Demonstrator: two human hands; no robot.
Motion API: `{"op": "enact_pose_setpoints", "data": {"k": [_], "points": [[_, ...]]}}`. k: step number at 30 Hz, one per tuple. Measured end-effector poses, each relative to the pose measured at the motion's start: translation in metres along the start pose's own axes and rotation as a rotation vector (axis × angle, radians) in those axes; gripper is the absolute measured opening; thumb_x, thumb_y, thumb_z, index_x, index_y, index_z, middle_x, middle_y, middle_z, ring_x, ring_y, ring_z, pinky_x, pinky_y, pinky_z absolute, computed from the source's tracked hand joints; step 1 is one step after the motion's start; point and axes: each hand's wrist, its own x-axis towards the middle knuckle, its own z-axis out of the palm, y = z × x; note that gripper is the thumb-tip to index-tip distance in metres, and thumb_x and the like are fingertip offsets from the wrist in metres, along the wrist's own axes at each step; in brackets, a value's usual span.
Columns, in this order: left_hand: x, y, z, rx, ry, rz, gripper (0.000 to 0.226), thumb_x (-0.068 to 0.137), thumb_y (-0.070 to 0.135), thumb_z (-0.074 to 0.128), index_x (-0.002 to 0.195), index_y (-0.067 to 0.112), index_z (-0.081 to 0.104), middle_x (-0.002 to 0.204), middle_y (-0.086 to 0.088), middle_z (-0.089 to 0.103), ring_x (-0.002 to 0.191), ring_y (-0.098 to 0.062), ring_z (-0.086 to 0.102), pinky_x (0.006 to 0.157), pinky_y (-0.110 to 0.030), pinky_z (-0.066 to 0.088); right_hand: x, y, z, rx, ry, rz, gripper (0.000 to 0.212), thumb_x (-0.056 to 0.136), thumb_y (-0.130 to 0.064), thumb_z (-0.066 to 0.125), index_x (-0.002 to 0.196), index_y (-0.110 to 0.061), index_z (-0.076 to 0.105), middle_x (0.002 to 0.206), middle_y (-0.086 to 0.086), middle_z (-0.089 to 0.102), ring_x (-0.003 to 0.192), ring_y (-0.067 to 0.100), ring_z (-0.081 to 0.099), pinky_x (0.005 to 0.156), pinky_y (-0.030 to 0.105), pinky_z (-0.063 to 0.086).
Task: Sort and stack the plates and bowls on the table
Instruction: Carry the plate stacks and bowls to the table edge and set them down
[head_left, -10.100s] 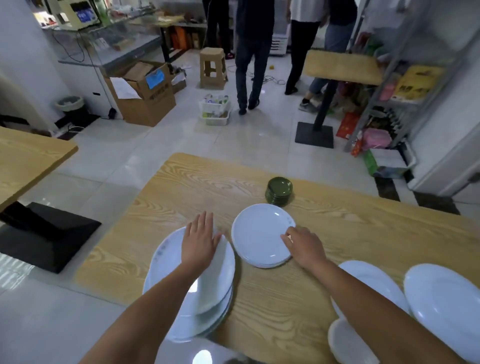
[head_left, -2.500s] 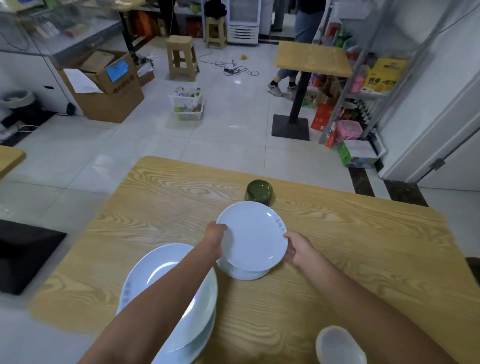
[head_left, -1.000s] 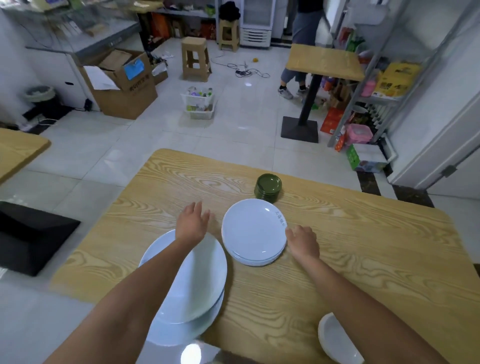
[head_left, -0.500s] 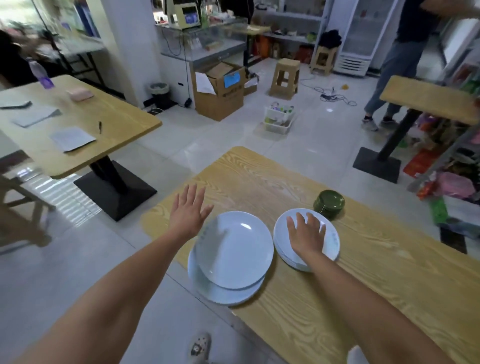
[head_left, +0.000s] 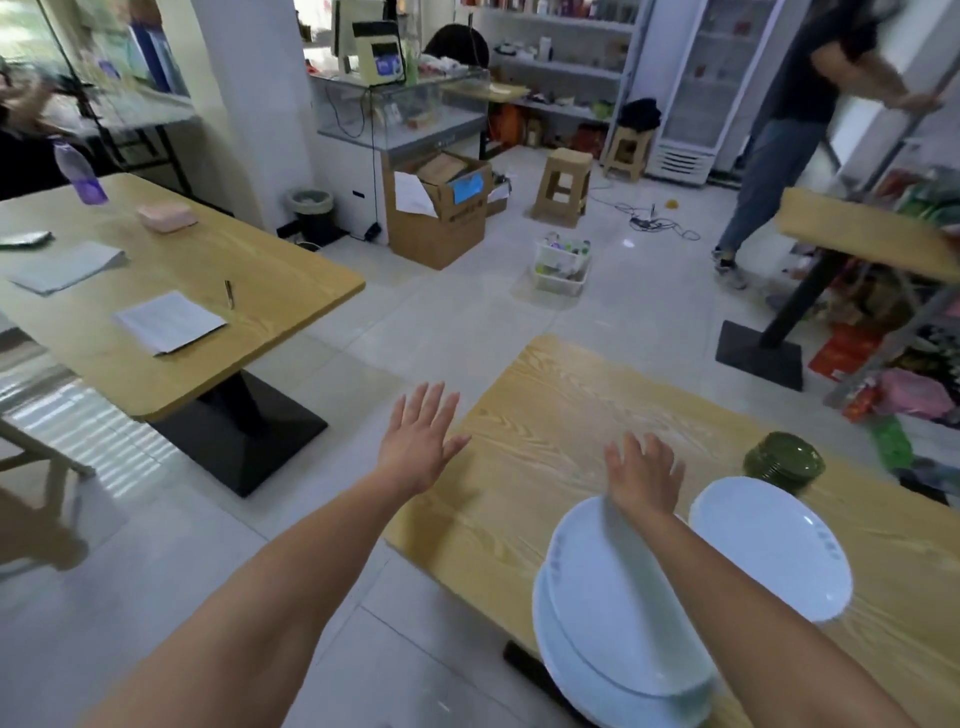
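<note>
Hands both empty. Your left hand (head_left: 418, 441) is flat, fingers spread, hovering at the left edge of the table (head_left: 545, 415). Your right hand (head_left: 641, 475) is also splayed, at the far rim of the large white plate stack (head_left: 597, 613); can't tell if it touches. Smaller white plate stack (head_left: 769, 545) sits just right of it. Green bowl stack (head_left: 784, 462) sits just beyond the smaller stack.

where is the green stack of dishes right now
In the head view the green stack of dishes sits on the wooden table at the right, just behind the smaller white plate stack, right of the right hand.
</note>
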Motion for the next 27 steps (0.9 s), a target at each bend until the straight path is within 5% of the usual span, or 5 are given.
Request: {"op": "enact_pose_setpoints", "data": {"k": [4,10,27], "points": [[0.022,-0.054,-0.017,0.021,-0.007,0.053,0.079,0.086,0.066,-0.003,0.154,0.026,-0.004,0.162,0.0,-0.011,0.149,-0.02,-0.014,0.119,-0.04,-0.01,0.001,-0.071,0.01,-0.01,-0.015,0.02,0.052,0.101,-0.046,0.023,0.145,-0.021,0.033,0.156,0.009,0.022,0.145,0.026,0.016,0.118,0.046,0.008],[0.07,-0.102,-0.026,0.034,0.02,0.148,0.068,0.097,0.059,0.011,0.153,0.026,-0.009,0.161,0.0,-0.015,0.148,-0.021,-0.018,0.118,-0.039,-0.013,0.035,-0.133,0.021,-0.002,-0.023,0.052,0.052,0.101,-0.047,0.023,0.144,-0.02,0.034,0.156,0.009,0.021,0.145,0.026,0.014,0.119,0.047,0.004],[0.363,-0.155,-0.028,0.155,-0.069,0.519,0.067,0.097,0.06,0.012,0.151,0.03,-0.014,0.16,0.004,-0.02,0.148,-0.018,-0.021,0.116,-0.038,-0.017,0.207,-0.167,0.07,0.094,0.012,0.489,0.048,0.1,-0.041,0.029,0.141,-0.018,0.039,0.152,0.013,0.029,0.141,0.03,0.023,0.117,0.05,0.012]]}}
